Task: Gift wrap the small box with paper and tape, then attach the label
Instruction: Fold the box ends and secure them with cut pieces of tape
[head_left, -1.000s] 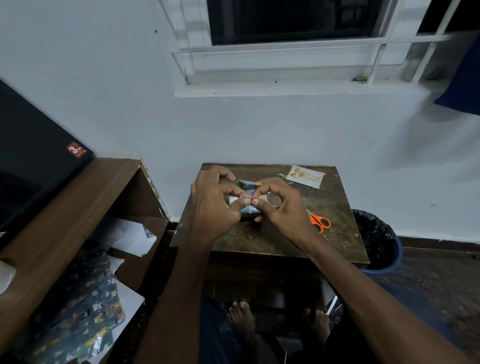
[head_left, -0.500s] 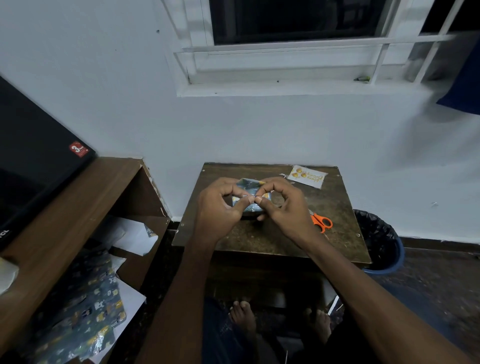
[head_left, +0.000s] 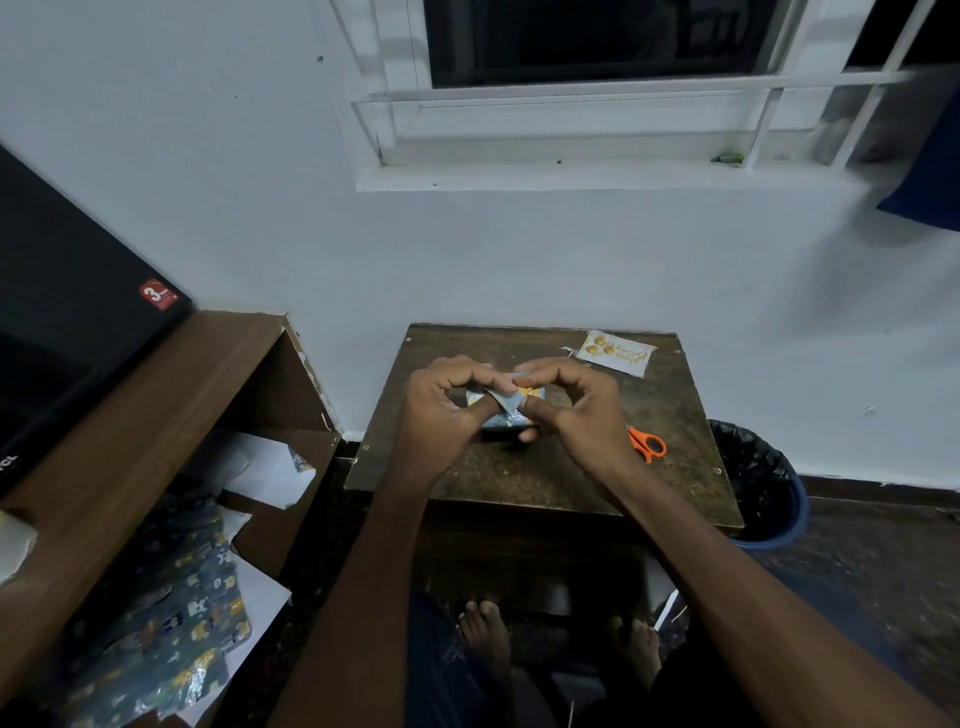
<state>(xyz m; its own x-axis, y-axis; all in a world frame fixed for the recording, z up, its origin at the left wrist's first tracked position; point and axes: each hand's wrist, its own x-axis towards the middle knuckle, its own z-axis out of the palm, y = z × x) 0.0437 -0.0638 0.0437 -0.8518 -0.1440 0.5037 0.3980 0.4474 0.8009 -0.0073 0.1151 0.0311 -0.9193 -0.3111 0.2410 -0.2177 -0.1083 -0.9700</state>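
A small box in blue patterned wrapping paper (head_left: 506, 410) sits on the small brown table (head_left: 545, 478), mostly hidden by both hands. My left hand (head_left: 441, 415) grips its left side, thumb pressing a paper fold on top. My right hand (head_left: 571, 410) grips the right side, fingers curled over the far edge and thumb at the near edge. The white label (head_left: 615, 352) with gold print lies at the table's far right corner. No tape is visible.
Orange-handled scissors (head_left: 647, 446) lie on the table just right of my right wrist. A bin with a black liner (head_left: 758, 483) stands right of the table. A wooden shelf (head_left: 156, 415) at left holds spare wrapping paper (head_left: 166, 623) and a black monitor (head_left: 67, 322).
Both hands stayed on the box; the thumbs shifted slightly, pressing the paper fold down on its top. The view moved a little.
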